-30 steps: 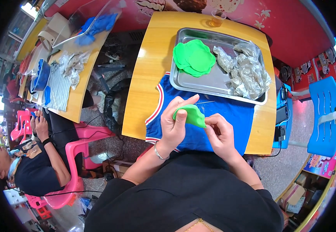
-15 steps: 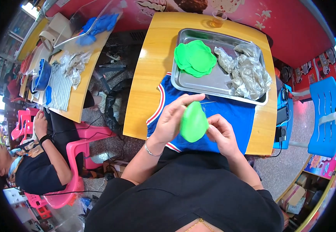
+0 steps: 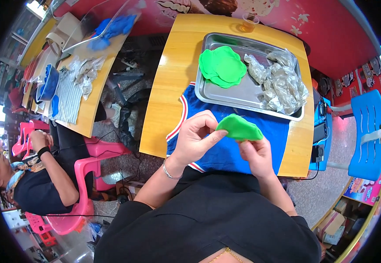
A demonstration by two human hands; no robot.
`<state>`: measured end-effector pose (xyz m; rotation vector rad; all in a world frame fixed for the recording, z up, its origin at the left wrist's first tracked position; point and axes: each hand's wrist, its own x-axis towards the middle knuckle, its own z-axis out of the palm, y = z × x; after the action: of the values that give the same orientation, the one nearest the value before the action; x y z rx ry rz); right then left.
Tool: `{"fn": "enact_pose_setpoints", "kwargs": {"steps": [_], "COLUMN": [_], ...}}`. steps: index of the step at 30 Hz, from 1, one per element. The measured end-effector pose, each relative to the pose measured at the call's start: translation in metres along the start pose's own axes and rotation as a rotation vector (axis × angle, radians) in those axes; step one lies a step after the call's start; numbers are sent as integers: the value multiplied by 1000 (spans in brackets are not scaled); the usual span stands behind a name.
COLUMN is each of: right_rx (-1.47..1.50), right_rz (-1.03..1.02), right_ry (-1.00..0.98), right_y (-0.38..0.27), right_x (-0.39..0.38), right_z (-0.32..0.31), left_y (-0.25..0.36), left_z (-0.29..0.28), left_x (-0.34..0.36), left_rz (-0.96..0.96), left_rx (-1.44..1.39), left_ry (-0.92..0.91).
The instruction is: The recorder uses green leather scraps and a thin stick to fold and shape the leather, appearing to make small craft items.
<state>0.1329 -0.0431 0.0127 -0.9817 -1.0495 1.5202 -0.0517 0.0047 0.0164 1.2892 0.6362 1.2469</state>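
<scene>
- A yellow wooden table (image 3: 160,109) fills the centre of the frame, set against a pink-red wall (image 3: 330,35).
- Nearest, just below the centre, the left hand (image 3: 195,140) pinches the left end of a green sheet (image 3: 239,128) between thumb and forefinger.
- The right hand (image 3: 257,157) grips the sheet's lower right edge, thumb in front; its other fingers are partly hidden, so I cannot tell how they lie.
- Half a second ago the sheet hung tall with its broad face showing and the left palm beside it. Now it lies crosswise, spanning both hands, and the left fingertips have closed on its edge. That seems to put opposite parts of the rim under finger control.
- Beneath the hands a blue shirt (image 3: 269,131) with red and white trim covers the table's near part; the sheet is held above it.
- Just beyond, a metal tray (image 3: 243,95) overlaps the shirt. Its near rim stands between the hands and a pile of green sheets (image 3: 222,66) at the tray's left, which has not changed.
- Clear plastic bags (image 3: 284,87) crowd the tray's right side.
- A cup (image 3: 249,24) stands at the table's far edge, top of the frame.
- Off to the left, a co-worker (image 3: 46,186) sits by a pink chair (image 3: 83,186); a blue chair (image 3: 368,136) stands at right.
</scene>
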Motion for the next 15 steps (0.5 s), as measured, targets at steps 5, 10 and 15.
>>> {"fn": "enact_pose_setpoints", "kwargs": {"steps": [5, 10, 15], "right_rx": [-40, -411, -6], "right_rz": [-86, -135, -112], "right_ry": [3, -64, 44], "right_y": [2, -1, -9], "right_x": [3, 4, 7], "right_z": [-3, -10, 7], "left_y": [2, 9, 10], "left_z": [1, -1, 3], "left_x": [-2, 2, 0], "left_rz": [-43, 22, -50], "left_rx": [-54, 38, 18], "left_ry": [42, -32, -75]}}
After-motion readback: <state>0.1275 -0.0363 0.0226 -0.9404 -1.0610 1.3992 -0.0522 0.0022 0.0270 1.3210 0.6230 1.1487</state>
